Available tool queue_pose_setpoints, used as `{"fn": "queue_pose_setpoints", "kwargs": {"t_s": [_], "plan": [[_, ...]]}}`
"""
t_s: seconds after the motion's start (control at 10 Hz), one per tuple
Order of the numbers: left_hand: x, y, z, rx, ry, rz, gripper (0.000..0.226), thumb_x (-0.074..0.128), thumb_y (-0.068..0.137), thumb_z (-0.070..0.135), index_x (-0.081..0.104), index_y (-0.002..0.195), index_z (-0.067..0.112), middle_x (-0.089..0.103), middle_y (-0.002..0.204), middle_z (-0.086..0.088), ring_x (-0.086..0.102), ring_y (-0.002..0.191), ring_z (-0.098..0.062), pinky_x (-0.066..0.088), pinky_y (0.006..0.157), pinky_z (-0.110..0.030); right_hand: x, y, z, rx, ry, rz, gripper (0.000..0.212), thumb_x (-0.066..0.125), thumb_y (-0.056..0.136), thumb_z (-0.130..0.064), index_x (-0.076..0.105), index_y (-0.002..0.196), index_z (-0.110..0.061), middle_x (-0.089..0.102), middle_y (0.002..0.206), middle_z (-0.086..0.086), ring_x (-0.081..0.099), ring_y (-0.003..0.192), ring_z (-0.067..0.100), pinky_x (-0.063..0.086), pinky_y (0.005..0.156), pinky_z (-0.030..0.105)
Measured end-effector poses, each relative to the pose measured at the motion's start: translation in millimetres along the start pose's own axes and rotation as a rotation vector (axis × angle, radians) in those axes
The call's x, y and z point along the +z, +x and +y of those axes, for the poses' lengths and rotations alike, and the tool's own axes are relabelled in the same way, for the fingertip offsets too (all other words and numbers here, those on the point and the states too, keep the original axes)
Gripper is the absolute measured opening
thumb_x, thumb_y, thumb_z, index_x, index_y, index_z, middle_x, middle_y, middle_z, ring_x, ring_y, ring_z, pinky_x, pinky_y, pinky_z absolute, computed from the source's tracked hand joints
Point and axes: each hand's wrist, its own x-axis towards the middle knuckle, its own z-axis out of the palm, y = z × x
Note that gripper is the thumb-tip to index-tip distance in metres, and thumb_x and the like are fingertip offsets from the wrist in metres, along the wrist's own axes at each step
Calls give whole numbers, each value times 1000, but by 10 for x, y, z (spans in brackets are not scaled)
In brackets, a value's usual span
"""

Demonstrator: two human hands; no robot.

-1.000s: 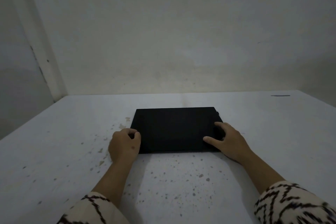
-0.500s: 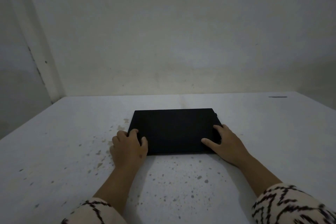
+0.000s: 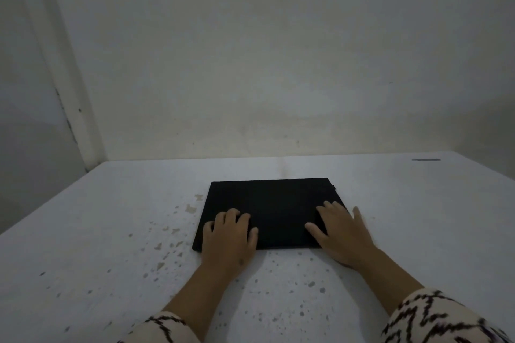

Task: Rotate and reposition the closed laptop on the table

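Note:
The closed black laptop (image 3: 271, 200) lies flat on the white table (image 3: 106, 234), its long side facing me and turned slightly anticlockwise. My left hand (image 3: 227, 241) rests on the lid near the front left corner with its fingers curled onto the top. My right hand (image 3: 341, 234) lies on the front right part of the lid, fingers spread, and its little finger hangs past the right edge. Both hands press on the laptop and hide its two front corners.
The table top is speckled with chipped paint patches (image 3: 167, 248) left of and in front of the laptop. A short dark mark (image 3: 425, 159) sits at the far right edge. A plain wall (image 3: 278, 64) rises behind the table, with a corner at the left.
Both hands have slid from the laptop's front corners up onto its lid. The laptop sits about where it was, barely turned.

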Motion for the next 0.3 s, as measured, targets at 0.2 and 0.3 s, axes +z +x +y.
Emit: {"fn": "queue_pose_setpoints", "kwargs": {"t_s": [0.2, 0.3], "plan": [[-179, 94, 82, 84, -94, -80, 50, 41, 92, 41, 37, 138, 23, 37, 144, 1, 36, 131, -18, 37, 106, -38, -180, 104, -293, -158, 128, -57, 67, 48, 92, -43, 22, 147, -15, 21, 158, 3, 19, 145, 17, 15, 120, 37], [-396, 274, 114, 125, -117, -30, 52, 44, 91, 41, 36, 138, 20, 37, 144, -1, 37, 130, -20, 39, 105, -40, -418, 229, -386, -188, 153, 4, 64, 50, 91, -40, 26, 144, -13, 30, 154, 5, 28, 141, 20, 22, 116, 34]]}}
